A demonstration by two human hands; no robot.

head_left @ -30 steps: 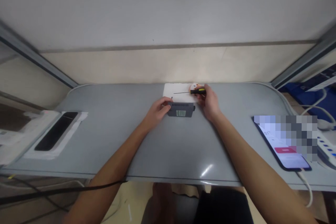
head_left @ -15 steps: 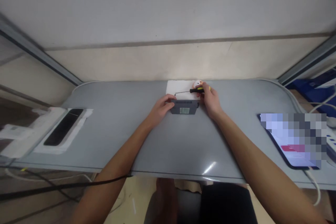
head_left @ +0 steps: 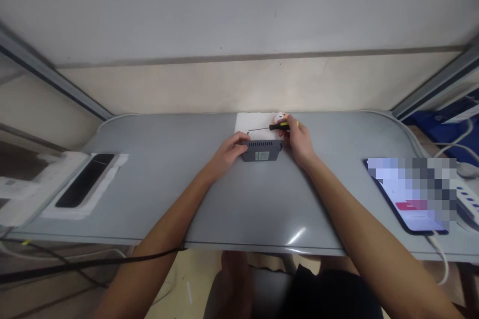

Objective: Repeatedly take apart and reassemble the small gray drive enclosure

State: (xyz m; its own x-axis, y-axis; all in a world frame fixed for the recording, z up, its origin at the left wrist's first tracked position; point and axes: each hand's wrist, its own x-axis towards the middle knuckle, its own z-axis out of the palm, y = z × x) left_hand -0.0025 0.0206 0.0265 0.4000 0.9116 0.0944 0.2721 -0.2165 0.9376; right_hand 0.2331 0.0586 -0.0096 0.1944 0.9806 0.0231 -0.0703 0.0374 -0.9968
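Observation:
My right hand is closed around the black and yellow handle of a screwdriver, whose thin shaft points left. At the shaft's tip is a tiny dark bit, perhaps a screw, close to my left fingertips. My left hand grips the left end of a small dark grey box with a row of vent slots and a pale green label. The box stands on edge on the grey table. Behind it lies a white sheet, and a round white and orange thing is partly hidden by my right hand.
A black phone lies on white paper at the left. On the right rests a lit tablet or large phone with a white cable, beside a white power strip. A wall rises behind the table.
The camera view has shifted slightly. Both hands, the screwdriver and the box keep nearly the same places relative to each other.

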